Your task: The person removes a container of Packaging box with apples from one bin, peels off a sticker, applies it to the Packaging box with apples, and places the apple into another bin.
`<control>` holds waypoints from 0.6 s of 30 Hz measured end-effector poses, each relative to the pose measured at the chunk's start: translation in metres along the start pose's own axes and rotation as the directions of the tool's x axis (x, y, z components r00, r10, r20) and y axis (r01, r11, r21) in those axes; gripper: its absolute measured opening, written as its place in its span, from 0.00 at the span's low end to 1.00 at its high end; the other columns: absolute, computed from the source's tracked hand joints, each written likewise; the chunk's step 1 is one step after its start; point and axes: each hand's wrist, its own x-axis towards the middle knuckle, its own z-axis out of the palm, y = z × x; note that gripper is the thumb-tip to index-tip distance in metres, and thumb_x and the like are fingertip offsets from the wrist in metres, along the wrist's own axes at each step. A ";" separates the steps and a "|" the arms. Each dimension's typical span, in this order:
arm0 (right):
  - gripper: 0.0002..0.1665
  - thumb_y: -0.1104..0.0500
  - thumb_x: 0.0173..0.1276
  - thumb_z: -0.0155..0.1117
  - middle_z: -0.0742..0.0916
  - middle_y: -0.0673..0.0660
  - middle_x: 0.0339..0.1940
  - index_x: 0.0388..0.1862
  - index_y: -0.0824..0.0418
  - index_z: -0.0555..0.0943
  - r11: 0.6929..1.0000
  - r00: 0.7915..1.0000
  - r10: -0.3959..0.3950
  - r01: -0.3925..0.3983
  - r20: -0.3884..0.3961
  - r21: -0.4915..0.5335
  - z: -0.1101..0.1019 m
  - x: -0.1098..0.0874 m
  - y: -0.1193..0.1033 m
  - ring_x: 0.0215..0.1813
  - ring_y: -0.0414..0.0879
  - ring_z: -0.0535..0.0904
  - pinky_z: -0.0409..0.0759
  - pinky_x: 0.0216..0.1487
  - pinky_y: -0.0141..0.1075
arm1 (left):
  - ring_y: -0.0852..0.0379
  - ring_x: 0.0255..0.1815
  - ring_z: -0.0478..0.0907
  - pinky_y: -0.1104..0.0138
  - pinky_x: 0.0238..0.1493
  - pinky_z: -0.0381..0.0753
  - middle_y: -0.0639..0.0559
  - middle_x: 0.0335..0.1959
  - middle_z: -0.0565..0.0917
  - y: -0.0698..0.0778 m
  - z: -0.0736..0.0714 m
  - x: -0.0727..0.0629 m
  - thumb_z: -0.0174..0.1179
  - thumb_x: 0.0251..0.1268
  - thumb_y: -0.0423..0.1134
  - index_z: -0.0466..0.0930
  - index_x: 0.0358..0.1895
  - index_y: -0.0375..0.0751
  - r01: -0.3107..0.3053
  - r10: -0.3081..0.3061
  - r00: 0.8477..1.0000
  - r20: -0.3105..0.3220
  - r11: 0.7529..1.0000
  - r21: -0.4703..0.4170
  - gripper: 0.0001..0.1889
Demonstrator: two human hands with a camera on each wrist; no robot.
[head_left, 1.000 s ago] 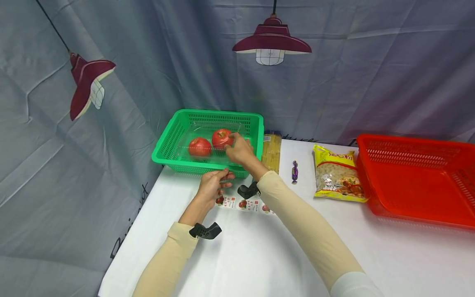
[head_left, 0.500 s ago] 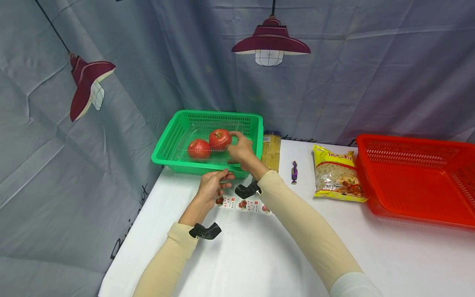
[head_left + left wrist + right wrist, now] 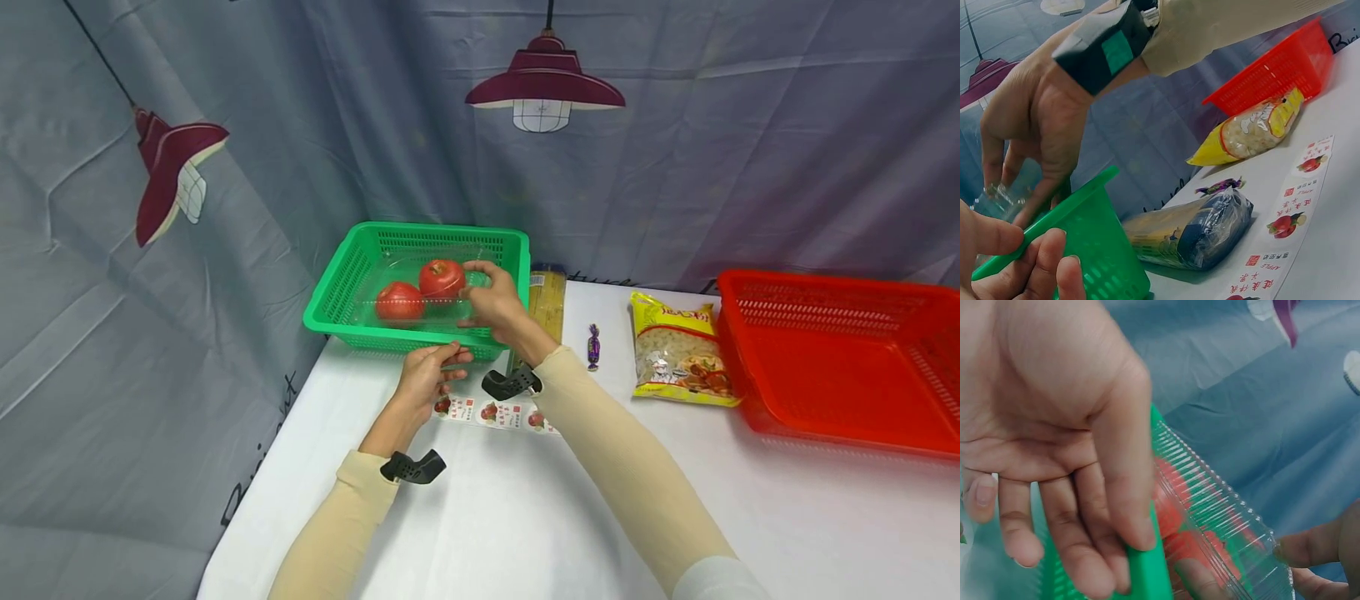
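Observation:
My left hand [image 3: 426,379] pinches the near rim of the green basket [image 3: 1094,234], with the thumb on one side and the fingers on the other. Inside that basket lies a clear plastic box [image 3: 1235,519] holding two red apples, the left apple [image 3: 400,302] and the right apple [image 3: 441,279]. Spread at the box's right end, my right hand [image 3: 501,308] has its thumb and index finger apart beside the right apple. In the left wrist view, the right hand's [image 3: 1041,125] fingers point down at the box. Part of the box is hidden by this hand.
A strip of apple stickers [image 3: 498,414] lies in front of the basket. To the right are a pack of yellow noodles [image 3: 549,304], a purple-wrapped candy [image 3: 593,347], a yellow food bag [image 3: 681,350] and a red basket [image 3: 832,367]. A curtain [image 3: 637,192] hangs behind.
The right hand's fingers have come off the right apple and moved to the right, spreading apart. That apple has shifted slightly left, closer to the other. The left hand stays on the rim.

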 end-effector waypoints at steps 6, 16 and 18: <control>0.29 0.75 0.69 0.54 0.69 0.70 0.63 0.67 0.58 0.69 0.997 1.000 -0.009 0.008 0.012 0.072 -0.008 -0.006 -0.011 0.24 0.48 0.73 0.80 0.46 0.57 | 0.61 0.26 0.78 0.70 0.22 0.64 0.50 0.35 0.86 0.000 0.000 0.001 0.56 0.72 0.41 0.81 0.51 0.28 -0.002 0.002 1.000 0.004 1.000 -0.011 0.18; 0.28 0.73 0.71 0.54 0.71 0.70 0.56 0.67 0.55 0.71 0.995 0.997 -0.077 0.075 0.023 0.071 -0.023 -0.030 -0.031 0.30 0.46 0.71 0.81 0.44 0.57 | 0.60 0.28 0.79 0.69 0.24 0.63 0.49 0.38 0.86 0.002 -0.002 -0.002 0.57 0.72 0.45 0.81 0.52 0.28 0.017 -0.017 1.000 -0.002 1.000 0.019 0.20; 0.28 0.73 0.72 0.54 0.72 0.68 0.55 0.67 0.54 0.71 0.994 0.996 -0.089 0.088 0.026 0.067 -0.027 -0.036 -0.034 0.32 0.47 0.72 0.81 0.44 0.57 | 0.60 0.28 0.79 0.69 0.25 0.63 0.50 0.37 0.86 0.002 -0.002 -0.002 0.57 0.73 0.45 0.81 0.52 0.28 0.018 -0.018 1.000 0.000 1.000 0.020 0.20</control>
